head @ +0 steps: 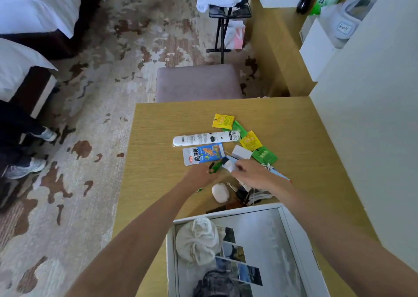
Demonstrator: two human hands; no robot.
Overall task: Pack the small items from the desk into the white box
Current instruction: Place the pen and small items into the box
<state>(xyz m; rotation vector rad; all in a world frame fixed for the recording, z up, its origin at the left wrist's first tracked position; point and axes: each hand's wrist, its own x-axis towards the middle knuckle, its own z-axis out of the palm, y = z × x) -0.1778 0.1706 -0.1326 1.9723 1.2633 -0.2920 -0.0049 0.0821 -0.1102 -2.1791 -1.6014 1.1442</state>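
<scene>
The white box [291, 229] lies open at the desk's near edge, with a white cloth pouch [196, 240], photo strips [235, 260] and a dark bundle [214, 283] inside. Beyond it, my left hand [199, 175] grips a small green and black item [216, 166]. My right hand [253, 172] pinches a small white and blue packet [229, 164]. Further out lie a white tube [203, 138], a blue snack packet [203, 153], yellow sachets [222, 120], green sachets [264, 155] and a white card [241, 152]. A white oval object [220, 192] and keys [237, 190] sit near the box.
The wooden desk [158, 161] meets a white wall panel [373, 138] on the right. A padded stool [199, 82] stands beyond the desk's far edge. On the left are beds and a person's legs in sneakers [29, 152]. Bottles and white boxes stand at the far right.
</scene>
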